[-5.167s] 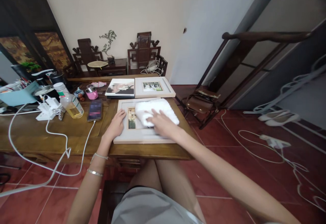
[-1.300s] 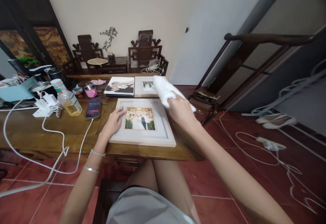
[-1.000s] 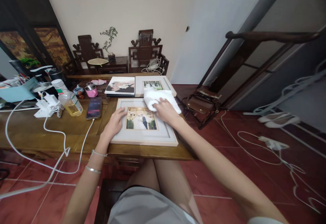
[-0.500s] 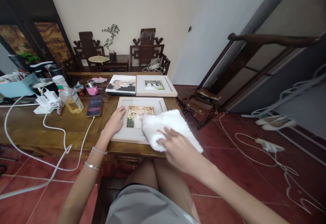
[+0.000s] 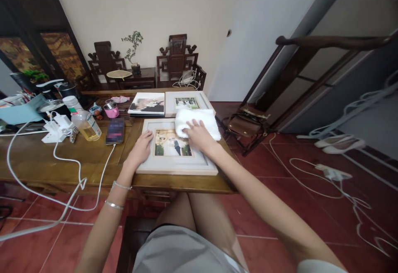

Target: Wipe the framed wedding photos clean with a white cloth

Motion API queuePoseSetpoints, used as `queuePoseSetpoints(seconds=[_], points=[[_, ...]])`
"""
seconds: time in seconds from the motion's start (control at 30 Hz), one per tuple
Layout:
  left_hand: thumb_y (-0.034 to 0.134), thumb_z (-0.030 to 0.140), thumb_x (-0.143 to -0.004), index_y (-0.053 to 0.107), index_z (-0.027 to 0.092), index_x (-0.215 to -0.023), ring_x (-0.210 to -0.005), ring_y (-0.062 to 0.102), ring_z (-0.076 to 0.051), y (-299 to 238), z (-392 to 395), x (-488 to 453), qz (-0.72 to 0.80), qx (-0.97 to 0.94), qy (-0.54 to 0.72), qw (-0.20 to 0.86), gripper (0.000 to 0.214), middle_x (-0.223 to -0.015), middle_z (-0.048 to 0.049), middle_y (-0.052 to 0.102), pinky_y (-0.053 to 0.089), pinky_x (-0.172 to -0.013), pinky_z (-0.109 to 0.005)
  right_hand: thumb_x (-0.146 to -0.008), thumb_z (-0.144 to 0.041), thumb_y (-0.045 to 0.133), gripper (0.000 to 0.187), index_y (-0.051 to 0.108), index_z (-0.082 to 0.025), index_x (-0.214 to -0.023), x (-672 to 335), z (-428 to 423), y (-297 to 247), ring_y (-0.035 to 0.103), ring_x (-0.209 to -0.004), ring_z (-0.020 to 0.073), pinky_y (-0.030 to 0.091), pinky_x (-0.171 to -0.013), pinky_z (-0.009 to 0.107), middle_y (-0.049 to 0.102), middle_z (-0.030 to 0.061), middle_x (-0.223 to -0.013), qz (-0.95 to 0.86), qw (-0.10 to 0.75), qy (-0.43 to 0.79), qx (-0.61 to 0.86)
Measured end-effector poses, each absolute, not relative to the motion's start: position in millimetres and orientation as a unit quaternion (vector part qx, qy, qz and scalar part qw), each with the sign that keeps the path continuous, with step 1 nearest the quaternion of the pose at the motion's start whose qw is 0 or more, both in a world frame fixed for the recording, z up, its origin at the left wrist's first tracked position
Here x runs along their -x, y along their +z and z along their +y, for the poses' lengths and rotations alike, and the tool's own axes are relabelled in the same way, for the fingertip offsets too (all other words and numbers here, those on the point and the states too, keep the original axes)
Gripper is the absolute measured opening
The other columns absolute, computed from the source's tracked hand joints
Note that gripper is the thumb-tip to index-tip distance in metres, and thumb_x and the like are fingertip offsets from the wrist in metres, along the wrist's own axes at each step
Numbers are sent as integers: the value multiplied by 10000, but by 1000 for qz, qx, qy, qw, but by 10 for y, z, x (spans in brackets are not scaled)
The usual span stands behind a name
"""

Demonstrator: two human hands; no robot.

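A pale wooden picture frame (image 5: pixel 180 167) with a wedding photo in it lies flat near the table's front edge. My left hand (image 5: pixel 141 148) grips its left side, the fingertips resting on the rim. My right hand (image 5: pixel 200 136) presses a folded white towel (image 5: pixel 207 119) onto the frame's upper right part, fingers spread over the cloth. The towel hides that corner and overlaps the front edge of a second white frame (image 5: pixel 189 102) behind. Left of that second frame is a stacked photo album (image 5: pixel 147 102) with a picture on its top.
On the wooden table (image 5: pixel 93 161) to the left are a phone (image 5: pixel 115 131) on a charging cable, a bottle of yellow liquid (image 5: pixel 87 124), a pink cup (image 5: pixel 111 109) and a white power strip (image 5: pixel 56 130). A wooden chair (image 5: pixel 258 99) holding a brown bag stands right.
My right hand has pushed the towel away from me, from the frame's lower right to its upper right, uncovering more of the photo. My left hand stays on the frame's left side.
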State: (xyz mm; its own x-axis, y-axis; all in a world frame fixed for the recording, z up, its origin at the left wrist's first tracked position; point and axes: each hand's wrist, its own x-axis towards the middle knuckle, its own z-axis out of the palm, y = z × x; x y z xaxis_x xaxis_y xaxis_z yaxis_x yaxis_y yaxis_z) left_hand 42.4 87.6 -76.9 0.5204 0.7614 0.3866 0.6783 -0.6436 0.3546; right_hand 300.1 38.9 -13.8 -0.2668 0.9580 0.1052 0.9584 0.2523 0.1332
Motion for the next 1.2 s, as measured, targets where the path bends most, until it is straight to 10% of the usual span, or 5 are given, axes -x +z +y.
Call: queuePoseSetpoints(seconds=[0.4,0.67,0.87,1.2], points=[[367,19,-830,561,79,-1290,-1371,404,-242,-795,853,-458,430,-856,274,80,503,-1387,-159,526,310,-1170,-450,-714,-5,465,544,649,-149,-1206,-2678,-1117,295,440,-1312,346,359,-1064,489,504,185,-1403,-862,-30,78,499],[374,-20,-783,547,78,-1309,-1375,396,-240,-765,861,-422,422,-866,253,91,563,-1413,-153,500,298,-1180,-444,-768,43,435,565,601,-150,-1272,-2824,27,-69,373,-1362,315,293,-1094,503,474,164,-1442,-806,21,-34,590],[367,-3,-799,555,91,-1308,-1367,411,-235,-803,897,-415,411,-868,265,84,551,-1400,-142,519,313,-1172,-457,-797,35,446,572,576,-187,-1308,-2916,590,-130,214,-1404,432,208,-1034,725,314,90,-1563,-779,15,-66,624],[371,7,-812,554,100,-1311,-1370,406,-231,-840,886,-443,423,-855,285,90,539,-1400,-140,519,319,-1167,-449,-694,102,411,657,648,-190,-1233,-2649,-793,366,414,-1332,374,369,-1029,601,624,160,-1277,-839,-90,119,524]])
